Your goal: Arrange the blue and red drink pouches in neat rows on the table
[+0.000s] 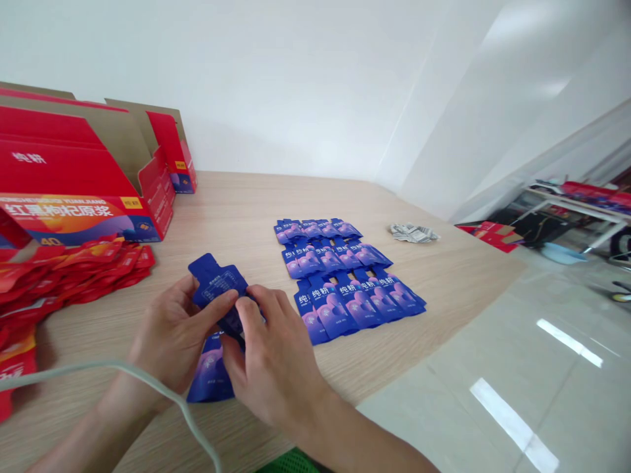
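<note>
Between my two hands is a dark blue sachet [210, 276], its printed back turned up and its tabbed end pointing away from me. My left hand [172, 328] grips it from the left, thumb across the front. My right hand [280, 355] pinches its right edge, and the fingers hide much of its lower part. Beneath, another blue and purple sachet [211, 374] lies face up on the table, partly covered by my hands. To the right, several blue sachets [335, 309] lie overlapping in three rows.
Red sachets [64, 276] are heaped on the left of the wooden table [236, 203], before an open red carton [73, 177]. Crumpled paper [413, 232] lies at the right. A pale cable [123, 368] crosses the near left. Something green [290, 462] shows below the table's front edge.
</note>
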`<action>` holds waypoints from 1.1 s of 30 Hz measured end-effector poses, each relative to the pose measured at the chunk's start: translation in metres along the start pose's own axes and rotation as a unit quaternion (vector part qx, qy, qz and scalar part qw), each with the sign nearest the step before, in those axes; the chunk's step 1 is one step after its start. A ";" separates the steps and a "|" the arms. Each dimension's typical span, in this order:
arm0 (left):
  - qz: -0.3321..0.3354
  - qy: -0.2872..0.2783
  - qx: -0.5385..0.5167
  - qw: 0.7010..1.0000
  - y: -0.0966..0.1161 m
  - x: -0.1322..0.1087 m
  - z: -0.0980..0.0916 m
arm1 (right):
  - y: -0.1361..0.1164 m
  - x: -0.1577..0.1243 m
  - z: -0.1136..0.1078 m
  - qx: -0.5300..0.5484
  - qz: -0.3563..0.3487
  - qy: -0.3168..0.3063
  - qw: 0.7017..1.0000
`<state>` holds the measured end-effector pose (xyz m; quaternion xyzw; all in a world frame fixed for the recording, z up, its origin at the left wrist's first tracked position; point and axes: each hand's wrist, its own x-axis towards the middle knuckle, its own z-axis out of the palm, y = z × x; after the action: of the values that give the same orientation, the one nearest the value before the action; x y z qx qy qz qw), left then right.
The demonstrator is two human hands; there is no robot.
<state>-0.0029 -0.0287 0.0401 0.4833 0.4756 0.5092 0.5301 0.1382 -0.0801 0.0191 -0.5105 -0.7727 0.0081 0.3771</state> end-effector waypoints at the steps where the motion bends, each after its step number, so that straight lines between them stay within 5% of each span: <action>1: -0.019 -0.007 -0.026 0.999 0.001 -0.002 0.002 | 0.003 0.001 0.000 -0.010 -0.003 0.002 1.000; 6: -0.030 0.011 -0.068 0.997 0.007 -0.005 0.007 | 0.020 0.005 -0.009 0.089 0.029 0.071 0.993; 10: -0.070 -0.040 -0.083 0.993 0.002 -0.004 0.004 | 0.027 0.009 -0.019 0.235 0.105 0.053 0.965; 16: -0.069 -0.038 -0.097 0.992 -0.015 -0.004 0.001 | 0.026 0.002 -0.018 0.118 0.014 0.062 0.991; 25: -0.058 -0.041 -0.061 0.996 -0.027 -0.004 0.004 | 0.031 -0.004 -0.038 -0.019 -0.027 -0.052 0.998; 33: -0.052 -0.094 -0.039 0.993 -0.024 -0.004 0.003 | 0.040 -0.004 -0.040 -0.025 0.000 0.001 1.000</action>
<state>0.0014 -0.0333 0.0165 0.4827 0.4280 0.4514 0.6164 0.1942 -0.0796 0.0296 -0.5195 -0.7725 -0.0119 0.3648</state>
